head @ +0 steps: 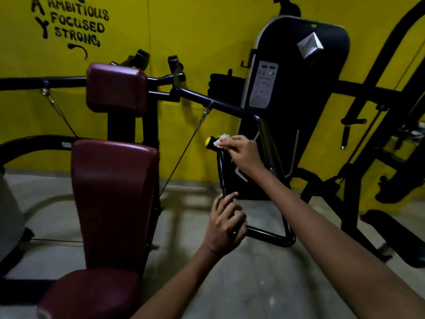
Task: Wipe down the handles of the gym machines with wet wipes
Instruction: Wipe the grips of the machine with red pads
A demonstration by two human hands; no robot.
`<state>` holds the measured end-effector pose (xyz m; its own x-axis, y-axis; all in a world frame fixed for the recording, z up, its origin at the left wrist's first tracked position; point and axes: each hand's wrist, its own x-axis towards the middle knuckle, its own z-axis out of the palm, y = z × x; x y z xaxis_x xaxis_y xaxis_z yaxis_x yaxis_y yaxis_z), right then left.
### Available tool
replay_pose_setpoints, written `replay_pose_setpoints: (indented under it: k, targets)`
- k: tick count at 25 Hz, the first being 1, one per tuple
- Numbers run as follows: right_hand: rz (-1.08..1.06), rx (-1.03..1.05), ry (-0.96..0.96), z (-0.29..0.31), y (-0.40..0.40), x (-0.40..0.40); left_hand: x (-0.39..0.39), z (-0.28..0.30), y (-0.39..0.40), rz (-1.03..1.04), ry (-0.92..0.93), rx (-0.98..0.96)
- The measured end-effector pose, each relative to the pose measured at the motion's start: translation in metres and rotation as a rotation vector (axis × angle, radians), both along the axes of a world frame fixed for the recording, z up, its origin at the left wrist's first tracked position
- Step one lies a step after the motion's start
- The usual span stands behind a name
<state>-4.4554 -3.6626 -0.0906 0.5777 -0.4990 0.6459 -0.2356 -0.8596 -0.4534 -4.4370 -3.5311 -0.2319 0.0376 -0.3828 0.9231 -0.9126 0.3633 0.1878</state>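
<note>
A black handle with a yellow end cap hangs from the right arm of a press machine. My right hand pinches a white wet wipe against the top of the handle, just behind the yellow cap. Lower down, my left hand grips the bottom of the same handle, fingers curled round the bar where it bends into the lower frame tube.
The machine's dark red seat and back pads stand at the left. A black weight-stack cover stands behind the handle against the yellow wall. Another black machine frame fills the right side. The floor is pale concrete.
</note>
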Motion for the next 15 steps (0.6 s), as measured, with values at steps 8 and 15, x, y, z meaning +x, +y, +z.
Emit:
replay_pose_setpoints:
  k: [8,15]
  targets:
    - [0.004,-0.234,0.092,-0.032,0.045,-0.035,0.005,-0.006,0.013,-0.101,-0.024,0.126]
    - [-0.031,-0.106,0.236,-0.003,0.047,-0.03,0.034,0.008,0.001,-0.163,-0.388,0.021]
